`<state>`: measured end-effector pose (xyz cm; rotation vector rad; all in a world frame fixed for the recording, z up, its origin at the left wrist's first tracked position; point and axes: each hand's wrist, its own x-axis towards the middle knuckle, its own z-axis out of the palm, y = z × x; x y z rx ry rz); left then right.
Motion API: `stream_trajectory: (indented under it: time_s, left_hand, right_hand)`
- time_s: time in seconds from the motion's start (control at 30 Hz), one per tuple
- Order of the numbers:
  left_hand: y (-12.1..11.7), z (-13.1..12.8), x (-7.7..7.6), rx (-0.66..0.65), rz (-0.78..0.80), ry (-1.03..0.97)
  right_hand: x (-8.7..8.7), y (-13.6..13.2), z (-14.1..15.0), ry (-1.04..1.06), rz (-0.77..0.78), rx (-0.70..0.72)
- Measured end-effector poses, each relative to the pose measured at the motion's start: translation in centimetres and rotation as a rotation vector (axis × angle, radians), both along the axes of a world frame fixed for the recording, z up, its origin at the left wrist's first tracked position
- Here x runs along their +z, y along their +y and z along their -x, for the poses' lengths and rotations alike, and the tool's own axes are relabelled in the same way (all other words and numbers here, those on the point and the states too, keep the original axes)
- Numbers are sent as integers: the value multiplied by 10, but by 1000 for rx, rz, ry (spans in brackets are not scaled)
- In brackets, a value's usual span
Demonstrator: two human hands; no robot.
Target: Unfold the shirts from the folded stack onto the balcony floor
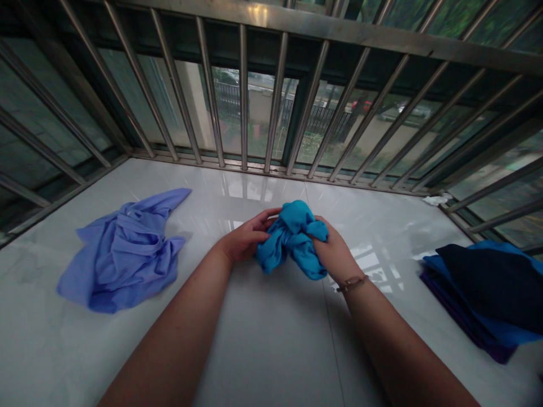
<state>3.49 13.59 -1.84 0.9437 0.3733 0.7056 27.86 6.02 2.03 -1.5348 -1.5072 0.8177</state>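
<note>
A: What's in hand in the head view?; centre frame, the person is working a bunched turquoise cloth (292, 240) between both hands, just above a white marble-look tile ledge (263, 350).

B: And the hands?; the left hand (246, 236) is curled, its fingers gripping the cloth's left side; the right hand (335, 254) is closed on the cloth's lower right, with a metal-link bracelet (352, 282) on that wrist.

A: What would the next move call for?; my judgement: an edge or corner has to be found first, since the folds hide them all.

B: How does the cloth look?; crumpled into loose, twisted lobes, with no hem I can make out.

A: What's around it?; at middle left lies a rumpled periwinkle-blue garment (123, 254), well apart from the hands; at lower right sits a stack of folded dark clothes (479, 294); steel window bars (244, 96) run across the top of the frame.
</note>
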Motion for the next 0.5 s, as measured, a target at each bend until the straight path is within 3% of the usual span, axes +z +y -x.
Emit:
stream_trajectory:
  time_s: [0.1, 0.17, 0.23, 0.33, 0.4, 0.5]
  left_hand:
    - [3, -3, -1, 65, 23, 2]
    - [3, -2, -5, -3, 49, 29]
    - [1, 1, -13, -149, 82, 56]
    - [-4, 2, -24, -214, 133, 93]
    - [-4, -1, -28, -81, 187, 98]
    - [6, -8, -25, 308, 300, 16]
  right_hand:
    - [-3, 2, -4, 56, -105, -321]
    - [-8, 1, 0, 36, -196, -393]
    - [-13, -3, 7, -2, -244, -245]
    - [-13, -11, 21, -81, -211, 232]
    - [-9, -15, 26, -103, -194, 426]
    - [-4, -16, 25, 25, -169, 405]
